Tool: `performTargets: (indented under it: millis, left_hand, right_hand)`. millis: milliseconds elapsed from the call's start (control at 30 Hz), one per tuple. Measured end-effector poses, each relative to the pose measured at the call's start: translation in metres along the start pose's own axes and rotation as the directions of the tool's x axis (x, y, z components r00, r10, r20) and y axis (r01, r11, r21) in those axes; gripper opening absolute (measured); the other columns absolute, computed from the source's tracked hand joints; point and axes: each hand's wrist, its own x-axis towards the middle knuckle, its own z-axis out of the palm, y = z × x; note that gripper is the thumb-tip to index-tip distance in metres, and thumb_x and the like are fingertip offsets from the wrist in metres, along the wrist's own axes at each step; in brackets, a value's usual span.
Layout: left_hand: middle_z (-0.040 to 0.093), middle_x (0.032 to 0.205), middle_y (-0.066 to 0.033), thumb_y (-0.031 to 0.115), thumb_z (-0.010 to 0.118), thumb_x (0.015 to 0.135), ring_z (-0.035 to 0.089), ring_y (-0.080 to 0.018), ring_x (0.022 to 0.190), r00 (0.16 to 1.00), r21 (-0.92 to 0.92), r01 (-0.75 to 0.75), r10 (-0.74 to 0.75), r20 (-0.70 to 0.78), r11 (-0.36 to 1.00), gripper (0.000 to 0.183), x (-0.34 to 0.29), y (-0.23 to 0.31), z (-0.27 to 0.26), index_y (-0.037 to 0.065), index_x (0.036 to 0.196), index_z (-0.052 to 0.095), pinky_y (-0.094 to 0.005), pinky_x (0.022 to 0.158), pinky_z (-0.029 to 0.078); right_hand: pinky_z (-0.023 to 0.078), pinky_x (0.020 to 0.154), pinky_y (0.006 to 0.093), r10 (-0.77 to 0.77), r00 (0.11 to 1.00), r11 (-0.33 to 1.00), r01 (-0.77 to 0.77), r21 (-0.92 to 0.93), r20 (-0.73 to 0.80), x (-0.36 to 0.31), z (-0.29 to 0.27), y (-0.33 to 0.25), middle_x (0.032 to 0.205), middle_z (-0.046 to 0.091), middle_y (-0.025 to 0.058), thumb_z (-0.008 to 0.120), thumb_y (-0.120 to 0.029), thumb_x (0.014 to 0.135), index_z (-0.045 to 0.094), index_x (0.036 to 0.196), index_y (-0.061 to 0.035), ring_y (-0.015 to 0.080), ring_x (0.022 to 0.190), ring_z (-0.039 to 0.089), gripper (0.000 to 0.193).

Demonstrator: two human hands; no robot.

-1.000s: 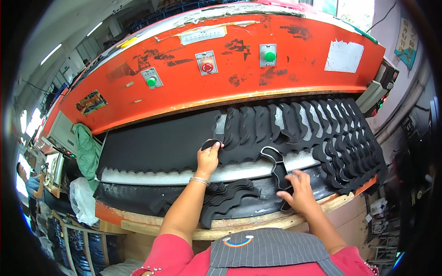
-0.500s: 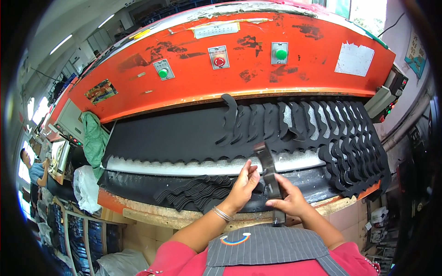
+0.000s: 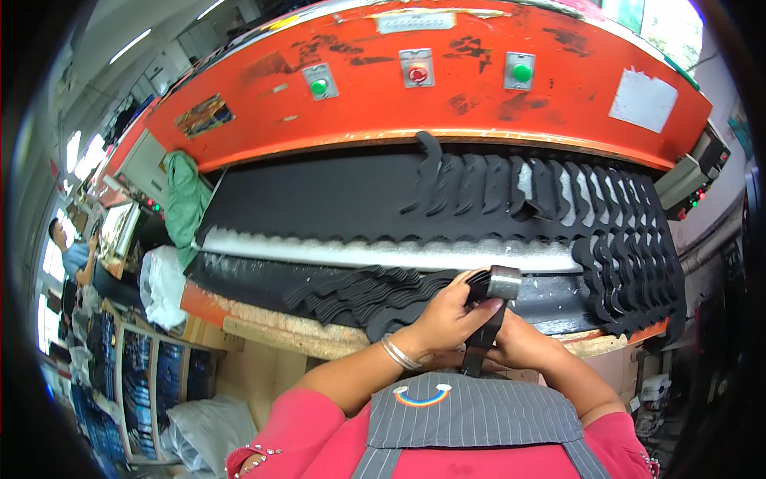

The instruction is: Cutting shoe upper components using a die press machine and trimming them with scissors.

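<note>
My left hand (image 3: 445,321) is closed round a dark metal cutting die (image 3: 504,282), thumb laid across it, just in front of the machine bed. Ribbed black layers show between fingers and die; I cannot make out whether they are foam strips. My right hand (image 3: 527,342) grips the die's lower side, its fingers partly hidden behind it. Left of my hands, a pile of wavy black foam strips (image 3: 359,294) lies on the bed's front ledge. Beyond lies a black foam sheet (image 3: 311,195) with a scalloped front edge, cut wavy strips (image 3: 618,275) at its right.
An orange press (image 3: 359,112) with two green buttons and a red one spans the back. A white strip of bed (image 3: 383,251) runs before the sheet. Green cloth (image 3: 182,195) and a white bag (image 3: 162,286) hang at left. Another person (image 3: 77,254) stands far left.
The die has turned in my hands, its shiny end now facing up and right. My left hand has gone from open beside it to closed round it. The view has shifted slightly.
</note>
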Motion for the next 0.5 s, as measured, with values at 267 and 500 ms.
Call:
performTargets:
  millis: [267,500]
  left_hand:
    - [0.064,0.098,-0.0189,0.037,0.074,0.074,0.063,-0.0335,0.091,0.972,0.574,-0.176,0.235,-0.029,0.799,0.052,-0.009,0.024,-0.044,0.001,0.108,0.061,-0.0374,0.081,0.050]
    - [0.064,0.101,-0.0159,0.035,0.071,0.077,0.061,-0.0340,0.093,0.958,0.874,0.206,0.093,-0.273,0.441,0.044,-0.042,0.036,-0.190,0.004,0.105,0.059,-0.0375,0.079,0.049]
  right_hand:
    - [0.046,0.079,0.0396,0.202,0.940,0.954,-0.253,-0.164,-0.276,-0.006,0.005,-0.017,0.097,0.056,0.0150,0.076,-0.008,0.068,0.054,0.126,-0.0113,0.0330,0.088,0.056,0.062]
    - [0.048,0.074,0.0422,0.433,0.882,0.711,-0.460,-0.532,-0.184,-0.036,-0.032,-0.002,0.094,0.049,0.0168,0.068,-0.014,0.069,0.064,0.097,-0.0112,0.0348,0.092,0.053,0.029]
